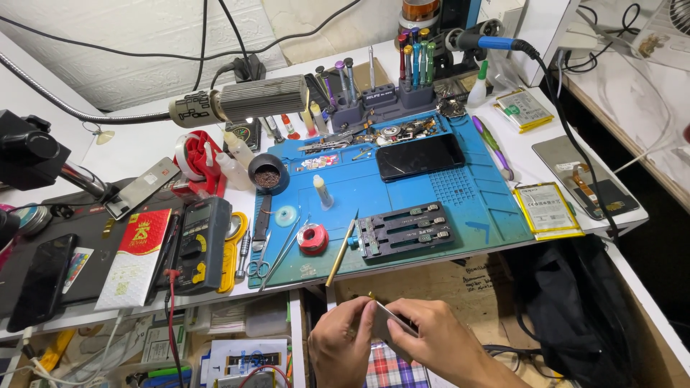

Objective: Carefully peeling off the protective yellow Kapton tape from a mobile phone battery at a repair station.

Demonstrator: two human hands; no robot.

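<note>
Below the front edge of the workbench, both of my hands hold a thin grey phone body (389, 320) between them. My left hand (341, 346) grips its left end, and a small brass tip sticks up at the top of that hand. My right hand (440, 341) wraps the right end from above. On the blue work mat (474, 201) above lie a black phone (420, 156), a dark metal board holder (404, 229) and a brass-handled tool (341, 254) that overhangs the mat's front edge.
A multimeter (200, 244), tweezers, scissors and a red tape roll (313, 238) sit left on the mat. Two phone batteries (548, 208) and a screen part (583, 176) lie right. A lamp head (244, 99), tool rack (381, 93) and soldering handle (489, 41) stand behind. A black bag (575, 302) hangs lower right.
</note>
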